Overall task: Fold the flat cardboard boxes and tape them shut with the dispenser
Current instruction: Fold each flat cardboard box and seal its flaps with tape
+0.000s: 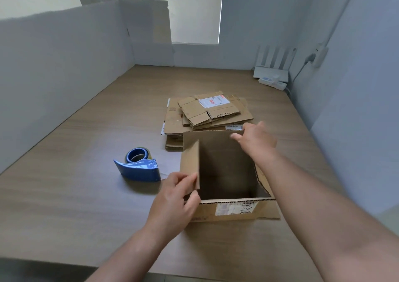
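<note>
An opened-up brown cardboard box stands on the wooden table, its top open and flaps raised. My left hand pinches the near corner of the left flap, which stands upright. My right hand rests on the top right corner of the far flap, thumb on its inner face. A blue tape dispenser with a roll of clear tape sits on the table to the left of the box, untouched. A stack of flat cardboard boxes lies just behind the box.
White partition walls close off the table on the left and back. A white router with antennas and a power strip sit in the far right corner, with a cable running up the right wall.
</note>
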The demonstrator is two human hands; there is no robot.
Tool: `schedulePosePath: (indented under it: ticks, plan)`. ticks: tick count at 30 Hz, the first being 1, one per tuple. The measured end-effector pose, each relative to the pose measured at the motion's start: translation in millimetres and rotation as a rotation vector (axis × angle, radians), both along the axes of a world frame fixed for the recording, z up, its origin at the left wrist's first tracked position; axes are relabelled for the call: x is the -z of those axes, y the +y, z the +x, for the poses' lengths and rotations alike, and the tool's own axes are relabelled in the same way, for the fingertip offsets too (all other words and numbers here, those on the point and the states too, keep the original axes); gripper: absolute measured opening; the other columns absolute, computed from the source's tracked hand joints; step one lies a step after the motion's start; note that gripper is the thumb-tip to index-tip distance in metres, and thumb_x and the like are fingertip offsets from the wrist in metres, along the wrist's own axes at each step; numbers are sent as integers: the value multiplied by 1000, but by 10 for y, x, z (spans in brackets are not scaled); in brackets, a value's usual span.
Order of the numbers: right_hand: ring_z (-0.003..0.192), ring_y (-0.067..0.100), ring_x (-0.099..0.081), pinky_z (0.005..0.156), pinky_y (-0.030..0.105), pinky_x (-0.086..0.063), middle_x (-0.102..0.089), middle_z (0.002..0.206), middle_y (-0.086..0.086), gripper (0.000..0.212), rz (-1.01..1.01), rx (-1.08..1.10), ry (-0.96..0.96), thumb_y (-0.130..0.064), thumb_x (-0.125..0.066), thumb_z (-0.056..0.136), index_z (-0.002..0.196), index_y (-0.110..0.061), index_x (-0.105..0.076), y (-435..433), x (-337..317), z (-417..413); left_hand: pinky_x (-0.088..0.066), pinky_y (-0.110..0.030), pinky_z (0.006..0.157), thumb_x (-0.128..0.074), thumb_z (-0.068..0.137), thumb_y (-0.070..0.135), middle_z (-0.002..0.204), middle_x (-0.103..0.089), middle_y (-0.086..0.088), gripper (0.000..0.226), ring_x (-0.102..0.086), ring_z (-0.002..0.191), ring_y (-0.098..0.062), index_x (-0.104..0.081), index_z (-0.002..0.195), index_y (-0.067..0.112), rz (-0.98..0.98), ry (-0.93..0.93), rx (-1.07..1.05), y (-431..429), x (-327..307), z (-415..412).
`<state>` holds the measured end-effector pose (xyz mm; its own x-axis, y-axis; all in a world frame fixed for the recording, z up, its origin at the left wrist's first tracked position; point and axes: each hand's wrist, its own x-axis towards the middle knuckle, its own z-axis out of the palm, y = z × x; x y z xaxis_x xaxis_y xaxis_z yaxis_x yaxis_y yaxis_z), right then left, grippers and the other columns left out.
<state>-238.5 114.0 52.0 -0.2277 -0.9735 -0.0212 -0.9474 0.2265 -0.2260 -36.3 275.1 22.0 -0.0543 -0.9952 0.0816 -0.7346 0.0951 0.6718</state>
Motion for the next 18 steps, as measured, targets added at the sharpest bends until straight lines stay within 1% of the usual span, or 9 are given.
schedulePosePath:
  ticks: [2, 4, 6, 8, 10, 11, 13, 15, 18]
  plan:
    - [116, 30, -50, 88, 39, -44, -37, 135, 10, 62, 40, -50, -114, -56, -55, 88, 140, -27, -40, -76, 56, 26, -37, -16, 90, -42, 96, 51, 126, -51, 15, 43, -43, 113, 2, -53, 133, 32, 131, -40, 76, -46, -33, -3]
    - [131, 32, -40, 97, 44, -47, -18, 154, 8, 84, 64, -105, -389, -49, -62, 86, 152, -29, -14, -80, 91, 12, -39, -20, 91, -40, 80, 73, 133, -53, 12, 73, -47, 117, -2, -45, 140, 32, 313, -19, 156, -130, -48, 38]
    - [136, 31, -33, 87, 46, -54, -5, 159, 0, 91, 37, -110, -654, -40, -65, 87, 152, -33, -2, -31, 89, -69, -44, -24, 95, -49, 68, 76, 135, -53, 12, 86, -50, 123, -9, -39, 142, 33, 468, 80, 182, -233, -68, 125]
    - [136, 30, -33, 80, 46, -58, -3, 160, -4, 88, 30, -140, -801, -34, -62, 90, 152, -35, 0, 78, 78, -183, -48, -32, 97, -61, 76, 62, 127, -59, 12, 67, -53, 121, -13, -45, 135, 34, 494, 180, 132, -302, -17, 206]
    - [134, 31, -38, 79, 44, -58, -3, 160, -3, 85, 33, -181, -937, -36, -60, 90, 150, -39, 0, 215, 110, -336, -51, -37, 95, -66, 84, 45, 113, -61, 13, 40, -55, 113, -13, -52, 121, 34, 375, 239, 7, -328, 106, 212]
    - [131, 29, -42, 82, 41, -57, -7, 160, 0, 84, 41, -190, -995, -40, -60, 90, 150, -41, -2, 297, 137, -420, -51, -37, 93, -66, 85, 42, 109, -59, 13, 36, -55, 110, -12, -52, 117, 34, 298, 231, -52, -328, 165, 196]
    - [126, 24, -48, 96, 39, -47, -20, 158, 4, 88, 97, -179, -1010, -55, -65, 81, 150, -37, -14, 506, 190, -579, -48, -34, 94, -67, 85, 40, 116, -53, 10, 45, -52, 113, -13, -49, 125, 29, 185, 184, -137, -326, 262, 152]
    - [126, 21, -48, 104, 42, -42, -37, 150, 5, 97, 169, -162, -900, -61, -72, 66, 148, -30, -30, 689, 309, -726, -43, -35, 102, -69, 85, 37, 137, -43, 0, 69, -46, 124, -16, -35, 143, 21, 194, 205, -199, -353, 334, 124]
    - [113, 20, -54, 96, 38, -48, -50, 138, 7, 68, 230, -86, -738, -30, -69, 85, 145, -28, -37, 907, 528, -755, -37, -39, 106, -66, 90, 27, 155, -27, -4, 81, -37, 136, -21, -15, 153, 20, 339, 378, -213, -424, 307, 72]
